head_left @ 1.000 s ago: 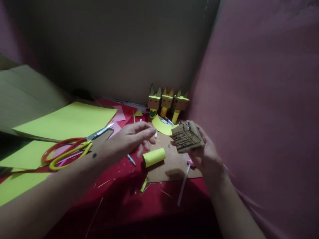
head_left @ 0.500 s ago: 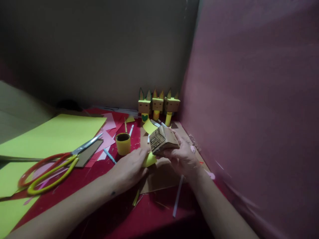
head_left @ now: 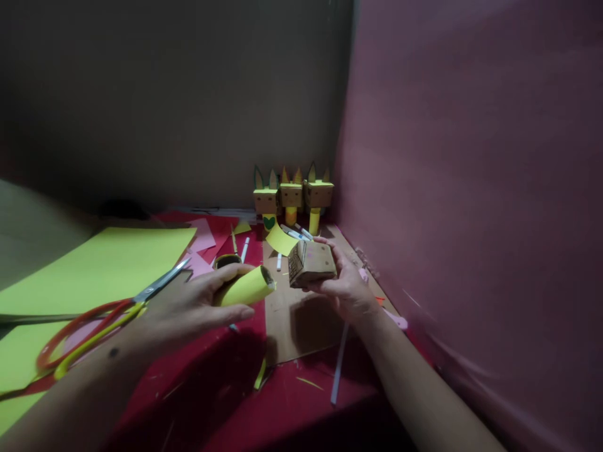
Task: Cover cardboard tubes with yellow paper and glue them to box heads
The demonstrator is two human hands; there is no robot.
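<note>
My left hand is closed around a yellow paper-covered tube, whose hollow end points up and to the right. In my right hand is a small cardboard box with black line drawings on its left side and small marks on the side facing me. The tube and the box are apart. Beneath them lies a flat cardboard sheet. Partly hidden behind my left hand stands a dark-mouthed yellow container. A curled yellow paper piece rests just beyond the box.
Three box-headed figures with pointed ears stand at the back by the wall. Scissors lie at left over yellow sheets. Pens, pink scraps and a pale strip lie on the red tabletop. A pink wall borders the right.
My left hand has lifted the yellow tube and drawn it left, away from the box. My right hand has turned the box so its marked side faces me more.
</note>
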